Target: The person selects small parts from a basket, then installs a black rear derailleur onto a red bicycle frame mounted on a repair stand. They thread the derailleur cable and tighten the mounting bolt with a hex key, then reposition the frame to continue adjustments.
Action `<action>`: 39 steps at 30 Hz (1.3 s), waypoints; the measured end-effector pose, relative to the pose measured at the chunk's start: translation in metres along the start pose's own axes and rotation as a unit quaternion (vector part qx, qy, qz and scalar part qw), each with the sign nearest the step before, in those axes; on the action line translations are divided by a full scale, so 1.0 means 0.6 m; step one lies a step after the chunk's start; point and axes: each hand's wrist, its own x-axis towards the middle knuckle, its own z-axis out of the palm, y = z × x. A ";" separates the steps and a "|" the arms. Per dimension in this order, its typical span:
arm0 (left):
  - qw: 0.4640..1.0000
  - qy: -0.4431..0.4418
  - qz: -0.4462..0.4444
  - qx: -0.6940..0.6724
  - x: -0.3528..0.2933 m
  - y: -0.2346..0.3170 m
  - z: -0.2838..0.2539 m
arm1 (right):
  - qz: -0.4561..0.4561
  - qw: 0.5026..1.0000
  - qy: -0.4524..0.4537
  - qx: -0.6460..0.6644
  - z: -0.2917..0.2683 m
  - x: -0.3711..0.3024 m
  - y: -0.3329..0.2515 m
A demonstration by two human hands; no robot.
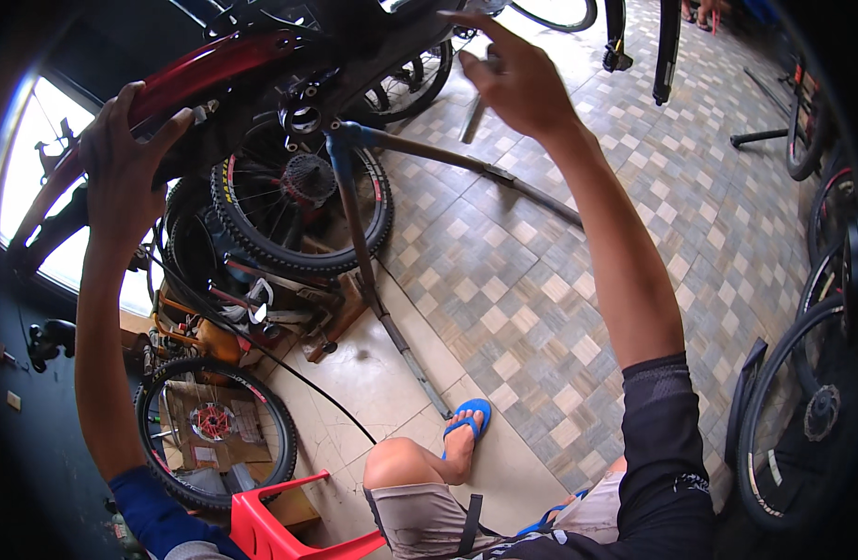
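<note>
Tilted across the top left is a red and black bicycle frame point(228, 58), with an open round bottom bracket shell point(303, 119). My left hand point(121, 154) is closed around its red tube at the left, thumb on the near side. My right hand point(527, 89) is raised beside the dark tube at the top, index finger stretched toward it; whether the fingertip touches cannot be seen. A short silver metal rod point(473, 121) sticks out below the right thumb and seems held by the curled fingers, which are partly hidden.
A repair stand's legs point(359, 238) spread below the frame. Bicycle wheels point(384, 210) lean behind it, beside a cluttered wooden box point(340, 322). Lower left are another wheel point(284, 420) and a red plastic stool point(261, 532). More wheels point(753, 467) line the right side. A black cable point(298, 373) trails toward my knee.
</note>
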 end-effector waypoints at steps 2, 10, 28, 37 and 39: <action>1.000 -0.004 0.010 -0.015 0.005 -0.010 0.001 | -0.030 0.994 -0.093 -0.055 0.027 0.033 -0.022; 0.999 -0.015 -0.029 -0.001 -0.011 0.033 0.010 | 0.029 0.984 -0.176 -0.024 0.078 0.091 -0.079; 1.000 -0.007 -0.027 -0.008 -0.027 0.055 0.022 | 0.004 0.981 -0.195 -0.006 0.064 0.092 -0.076; 1.000 -0.018 0.003 0.012 0.003 0.012 0.018 | 0.015 0.986 -0.163 -0.034 0.072 0.082 -0.078; 1.000 -0.020 -0.005 0.011 0.002 0.018 0.016 | 0.037 0.985 -0.169 -0.014 0.073 0.073 -0.081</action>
